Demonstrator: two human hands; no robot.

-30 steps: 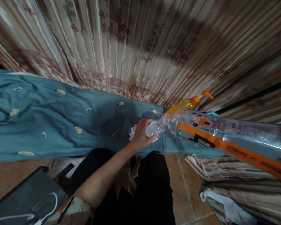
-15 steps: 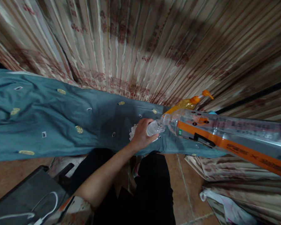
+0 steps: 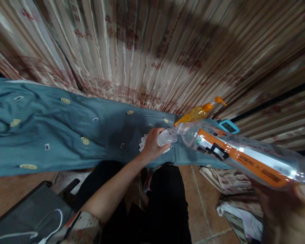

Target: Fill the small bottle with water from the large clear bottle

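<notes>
My left hand (image 3: 151,146) is wrapped round a small clear bottle (image 3: 167,137) above the teal cloth. A large clear bottle (image 3: 244,154) with an orange label lies tilted on its side in the air, its neck right at the small bottle's mouth. My right hand (image 3: 287,206), blurred at the lower right, holds the large bottle near its base. White ruffled material (image 3: 143,142) shows under my left hand. Behind the bottles stands a yellow pump bottle (image 3: 197,113) with an orange pump top. Whether liquid is flowing cannot be made out.
The teal patterned cloth (image 3: 66,135) covers a long narrow surface against a pleated curtain (image 3: 142,51). A small blue-framed digital display (image 3: 229,126) is behind the large bottle. A dark box (image 3: 35,210) with a white cable (image 3: 60,220) is at the lower left.
The large bottle's base has swung down and away from the camera, and my right hand has come into view on it. The blue display now shows fully. My left hand has barely moved.
</notes>
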